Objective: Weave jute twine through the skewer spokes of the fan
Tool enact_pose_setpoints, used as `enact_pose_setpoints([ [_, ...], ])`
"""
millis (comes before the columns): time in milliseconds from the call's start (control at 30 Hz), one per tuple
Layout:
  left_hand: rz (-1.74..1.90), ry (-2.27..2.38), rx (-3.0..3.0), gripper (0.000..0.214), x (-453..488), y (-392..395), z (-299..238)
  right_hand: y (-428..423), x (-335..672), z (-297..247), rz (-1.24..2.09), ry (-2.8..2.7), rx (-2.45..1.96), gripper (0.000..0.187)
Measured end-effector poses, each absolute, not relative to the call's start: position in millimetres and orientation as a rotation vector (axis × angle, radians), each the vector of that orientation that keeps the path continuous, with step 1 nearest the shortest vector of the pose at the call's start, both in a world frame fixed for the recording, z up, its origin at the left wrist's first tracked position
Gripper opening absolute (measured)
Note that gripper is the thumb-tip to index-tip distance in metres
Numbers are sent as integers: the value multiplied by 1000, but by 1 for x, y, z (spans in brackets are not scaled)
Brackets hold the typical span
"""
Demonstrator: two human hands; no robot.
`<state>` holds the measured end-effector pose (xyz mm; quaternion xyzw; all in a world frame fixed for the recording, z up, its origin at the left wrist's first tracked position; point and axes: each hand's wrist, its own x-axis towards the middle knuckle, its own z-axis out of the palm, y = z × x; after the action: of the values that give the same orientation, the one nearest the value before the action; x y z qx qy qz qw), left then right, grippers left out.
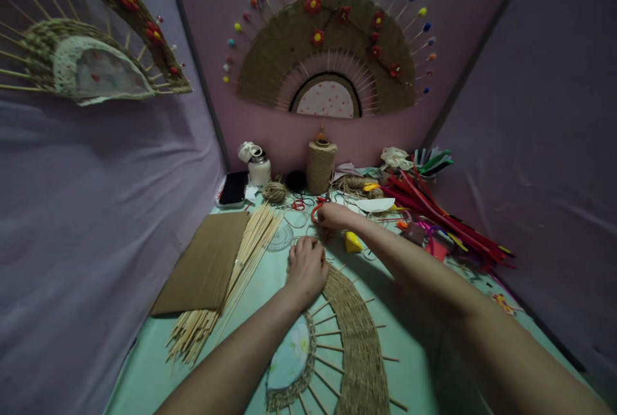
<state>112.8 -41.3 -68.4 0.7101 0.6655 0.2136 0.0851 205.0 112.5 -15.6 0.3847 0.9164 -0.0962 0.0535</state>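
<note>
A half-round fan of twine woven over thin sticks lies on the table, with a pale floral cloth panel at its inner arc. My left hand rests on the far end of the woven band, its fingers bent and closed over it; the fingertips are partly hidden. Farther off, my right hand is closed low over the table beside an orange-red looped handle, which its fingers seem to grip. Loose twine lies around both hands. A small yellow cone-shaped piece sits under my right forearm.
Cardboard covers part of a stick bundle at left, near a clear protractor. Behind stand a phone, a white jar and a twine spool. Red pipe cleaners lie right. A finished fan hangs on the back wall.
</note>
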Motion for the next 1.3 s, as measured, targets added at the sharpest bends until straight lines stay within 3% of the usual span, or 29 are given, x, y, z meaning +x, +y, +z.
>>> enact_pose_setpoints([
  [267,694,1958,2183,11,114,-46,-64,154,233,41,-277,2875,1510,17],
  [467,624,1922,2161,13,113,-44,-68,146,239,49,-1018,2959,1594,16],
  [567,626,1918,2185,13,113,-43,-70,125,246,45,-1247,2889,1429,21],
  [700,622,1911,2209,15,113,-43,-71,87,260,42,-1319,2593,839,26],
  [800,641,1892,2232,18,113,-43,-72,64,268,40,-1401,2563,681,24],
  [1000,655,1898,2221,19,114,-41,-77,25,275,37,-920,2507,673,17],
  [1133,635,1916,2234,20,115,-41,-76,20,287,54,-1054,2533,801,26],
  [1200,589,1920,2241,19,115,-41,-75,35,295,59,-1080,2656,986,32],
  [1300,539,1914,2239,16,114,-40,-73,72,301,50,-863,2879,1436,31],
])
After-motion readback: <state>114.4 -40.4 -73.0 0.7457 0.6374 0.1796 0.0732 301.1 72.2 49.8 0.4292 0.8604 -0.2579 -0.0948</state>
